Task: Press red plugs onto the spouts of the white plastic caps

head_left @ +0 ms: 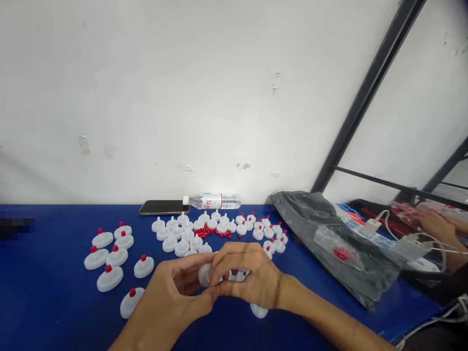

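Observation:
A white plastic nozzle cap (204,276) is held between both hands at the near middle of the table. My left hand (179,287) grips it from the left, fingers behind and thumb in front. My right hand (248,273) is closed over its right side, fingertips and thumb pressed together at it, hiding its nozzle. Behind the hands stand several white caps with bare nozzles (182,247). Small red tips (204,232) lie loose among them. To the left sit several larger white caps with red tips (110,279); smaller red-tipped ones (258,233) stand to the right.
A phone (164,207) and a clear water bottle (212,201) lie by the wall. On the right, a grey plastic bag (307,219) carries a small clear bag of red tips (341,252). Beyond it are a power strip, cables (413,243) and another person's hands (438,229).

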The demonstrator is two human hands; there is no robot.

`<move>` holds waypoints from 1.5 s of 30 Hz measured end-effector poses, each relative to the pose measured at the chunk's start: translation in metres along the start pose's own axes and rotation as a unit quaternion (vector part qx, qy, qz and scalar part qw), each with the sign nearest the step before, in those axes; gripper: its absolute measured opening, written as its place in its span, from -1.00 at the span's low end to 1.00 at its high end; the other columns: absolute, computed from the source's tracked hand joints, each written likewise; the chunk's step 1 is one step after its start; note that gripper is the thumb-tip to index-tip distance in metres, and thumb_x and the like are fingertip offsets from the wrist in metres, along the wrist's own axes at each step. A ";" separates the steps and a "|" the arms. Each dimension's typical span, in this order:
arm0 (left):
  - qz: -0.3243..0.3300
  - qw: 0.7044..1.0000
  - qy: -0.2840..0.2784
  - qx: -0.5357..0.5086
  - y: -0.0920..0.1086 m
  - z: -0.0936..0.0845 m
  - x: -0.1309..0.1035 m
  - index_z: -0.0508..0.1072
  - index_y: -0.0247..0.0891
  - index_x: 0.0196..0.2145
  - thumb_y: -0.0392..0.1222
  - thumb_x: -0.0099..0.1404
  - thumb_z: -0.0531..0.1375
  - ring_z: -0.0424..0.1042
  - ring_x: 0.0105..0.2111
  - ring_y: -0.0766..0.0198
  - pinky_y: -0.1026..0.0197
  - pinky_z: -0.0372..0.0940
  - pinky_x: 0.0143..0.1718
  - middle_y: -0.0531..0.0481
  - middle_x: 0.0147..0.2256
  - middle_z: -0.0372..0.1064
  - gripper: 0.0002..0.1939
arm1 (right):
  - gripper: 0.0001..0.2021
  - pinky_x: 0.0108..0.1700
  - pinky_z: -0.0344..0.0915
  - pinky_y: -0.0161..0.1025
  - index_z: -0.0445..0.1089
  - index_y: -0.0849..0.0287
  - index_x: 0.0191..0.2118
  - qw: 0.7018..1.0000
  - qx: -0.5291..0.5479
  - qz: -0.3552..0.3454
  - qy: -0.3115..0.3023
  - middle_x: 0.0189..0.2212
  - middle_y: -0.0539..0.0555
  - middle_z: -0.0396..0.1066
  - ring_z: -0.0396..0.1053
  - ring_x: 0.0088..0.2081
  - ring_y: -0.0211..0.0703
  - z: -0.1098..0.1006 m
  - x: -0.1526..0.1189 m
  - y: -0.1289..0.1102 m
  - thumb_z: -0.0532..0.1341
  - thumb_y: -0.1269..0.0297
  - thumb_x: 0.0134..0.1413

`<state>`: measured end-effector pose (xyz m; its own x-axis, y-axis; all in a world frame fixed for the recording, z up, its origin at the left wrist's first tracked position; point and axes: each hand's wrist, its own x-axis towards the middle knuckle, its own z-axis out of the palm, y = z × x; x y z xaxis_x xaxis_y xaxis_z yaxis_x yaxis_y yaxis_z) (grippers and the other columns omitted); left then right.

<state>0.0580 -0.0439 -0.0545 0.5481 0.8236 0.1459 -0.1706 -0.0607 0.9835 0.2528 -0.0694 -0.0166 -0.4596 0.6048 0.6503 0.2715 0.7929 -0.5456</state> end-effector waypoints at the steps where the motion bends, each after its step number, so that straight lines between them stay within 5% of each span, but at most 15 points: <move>1: 0.005 1.000 0.003 0.007 0.001 0.002 -0.002 0.63 -0.16 -0.02 -0.20 0.07 0.46 0.62 -0.11 -0.03 0.14 0.53 -0.08 -0.03 -0.15 0.66 -0.54 | -0.79 -0.29 0.45 -0.36 0.56 0.20 -0.32 1.000 -0.001 -0.007 -0.005 -0.32 0.11 0.54 0.49 -0.33 -0.25 0.000 0.000 0.000 0.36 0.15 0.19; 5: -0.003 0.999 0.034 0.030 0.008 0.012 -0.009 0.66 -0.22 -0.10 -0.20 0.06 0.42 0.64 -0.19 -0.01 0.14 0.54 -0.09 -0.01 -0.25 0.67 -0.61 | -0.86 -0.24 0.48 -0.36 0.56 0.23 -0.30 0.999 -0.014 -0.039 -0.017 -0.33 0.12 0.56 0.52 -0.32 -0.24 -0.001 0.000 -0.005 0.33 0.26 0.23; 9: -0.003 0.999 0.037 0.023 0.015 0.016 -0.013 0.60 -0.20 0.00 -0.07 0.10 0.43 0.62 -0.12 -0.02 0.05 0.51 0.01 -0.09 -0.14 0.65 -0.51 | -0.89 -0.23 0.47 -0.36 0.57 0.22 -0.30 0.998 -0.015 -0.044 -0.035 -0.35 0.09 0.58 0.53 -0.32 -0.24 -0.011 0.004 -0.014 0.33 0.31 0.22; 12: 0.008 0.996 0.035 0.078 0.019 0.012 -0.016 0.46 -0.06 0.15 0.07 0.24 0.35 0.52 0.06 0.02 0.07 0.43 0.13 -0.07 0.06 0.54 -0.45 | -0.90 -0.35 0.40 -0.38 0.58 0.18 -0.29 0.999 -0.043 0.021 0.012 -0.41 0.03 0.57 0.46 -0.43 -0.30 -0.033 0.010 -0.023 0.39 0.26 0.15; 15: 0.032 0.974 0.071 0.213 0.022 0.008 -0.019 0.41 0.06 0.17 0.13 0.34 0.23 0.52 0.03 0.09 0.16 0.47 0.05 -0.01 0.12 0.47 -0.53 | -0.89 -0.42 0.30 -0.39 0.59 0.13 -0.27 0.984 -0.118 0.122 0.055 -0.38 -0.02 0.56 0.40 -0.46 -0.34 -0.068 0.014 -0.029 0.42 0.23 0.10; 19: 0.063 0.937 0.105 0.329 0.024 0.007 -0.019 0.46 0.08 0.05 0.12 0.41 0.12 0.55 -0.21 0.21 0.30 0.49 -0.31 0.05 -0.02 0.49 -0.68 | -0.83 -0.45 0.24 -0.38 0.58 0.13 -0.35 0.946 -0.145 0.267 -0.114 -0.44 -0.04 0.55 0.38 -0.47 -0.31 -0.112 0.009 -0.029 0.45 0.15 0.03; 22: 0.077 0.930 0.108 0.343 0.022 0.007 -0.017 0.46 0.05 -0.02 0.09 0.44 0.07 0.52 -0.28 0.24 0.36 0.35 -0.54 0.06 -0.09 0.48 -0.73 | -0.86 -0.40 0.28 -0.37 0.58 0.15 -0.35 0.906 -0.103 0.338 -0.233 -0.44 -0.03 0.56 0.43 -0.41 -0.26 -0.126 0.000 -0.021 0.46 0.22 -0.01; 27: 0.087 0.931 0.096 0.342 0.019 0.005 -0.016 0.45 0.02 -0.07 0.01 0.45 0.04 0.51 -0.21 0.21 0.36 0.29 -0.55 0.06 -0.15 0.46 -0.77 | -0.78 -0.39 0.28 -0.37 0.59 0.16 -0.33 0.867 -0.080 0.408 -0.275 -0.43 -0.02 0.56 0.47 -0.36 -0.21 -0.122 -0.010 -0.004 0.51 0.26 -0.17; 33: 0.090 0.928 0.085 0.351 0.021 0.004 -0.016 0.44 0.02 -0.13 -0.03 0.46 0.00 0.49 -0.36 0.28 0.34 0.29 -0.53 0.12 -0.19 0.47 -0.78 | -0.74 -0.34 0.28 -0.35 0.60 0.09 -0.22 0.892 -0.176 0.357 -0.216 -0.32 -0.01 0.59 0.44 -0.33 -0.21 -0.118 -0.004 -0.001 0.46 0.11 -0.05; 39: 0.114 0.914 0.095 0.378 0.028 0.005 -0.015 0.48 0.01 -0.13 -0.09 0.45 0.02 0.38 -0.56 0.39 0.38 0.30 -0.56 0.14 -0.22 0.49 -0.77 | -0.89 -0.35 0.24 -0.35 0.62 0.08 -0.28 0.889 -0.227 0.307 -0.251 -0.40 -0.04 0.60 0.46 -0.39 -0.24 -0.108 0.000 0.006 0.38 0.21 0.10; 45: 0.147 0.909 0.135 0.366 0.033 0.015 -0.020 0.47 0.12 0.08 0.01 0.34 0.21 0.36 -0.62 0.42 0.37 0.41 -0.55 0.07 -0.06 0.53 -0.65 | -0.81 -0.41 0.23 -0.33 0.63 0.09 -0.27 0.954 -0.180 0.229 -0.073 -0.36 0.00 0.60 0.40 -0.43 -0.28 -0.097 0.012 -0.022 0.36 0.09 0.16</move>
<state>0.0538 -0.0704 -0.0237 0.3288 0.8135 0.4797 0.3671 -0.5781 0.7287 0.3234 -0.0723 0.0544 -0.3288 0.8977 0.2932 0.7325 0.4384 -0.5208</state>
